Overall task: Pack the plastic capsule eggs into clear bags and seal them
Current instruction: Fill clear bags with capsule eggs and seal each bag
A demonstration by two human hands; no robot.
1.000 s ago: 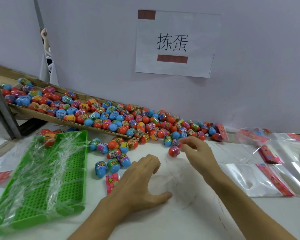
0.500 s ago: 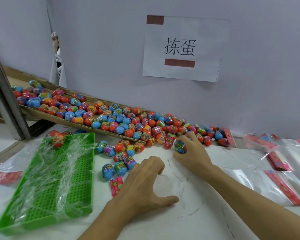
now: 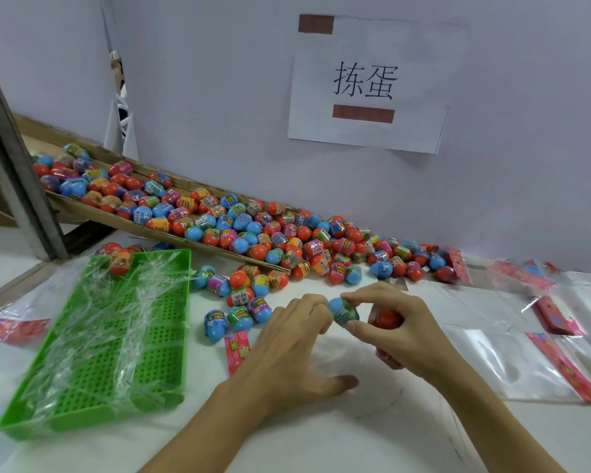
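My right hand pinches a blue capsule egg between thumb and forefinger, and a red capsule egg sits in its palm. My left hand rests with spread fingers on a clear bag that lies flat on the white table; its fingertips are right beside the blue egg. Several loose eggs lie just left of the hands. A large heap of red and blue eggs spills off a sloping cardboard chute at the wall.
A green perforated tray with crumpled clear film stands at the left. Clear bags with red header strips lie at the right, others at the far left. A paper sign hangs on the wall. A metal post rises at the left.
My right hand drew back from the heap toward me with a blue egg in its fingers and a red one in the palm. My left hand stayed on the bag.
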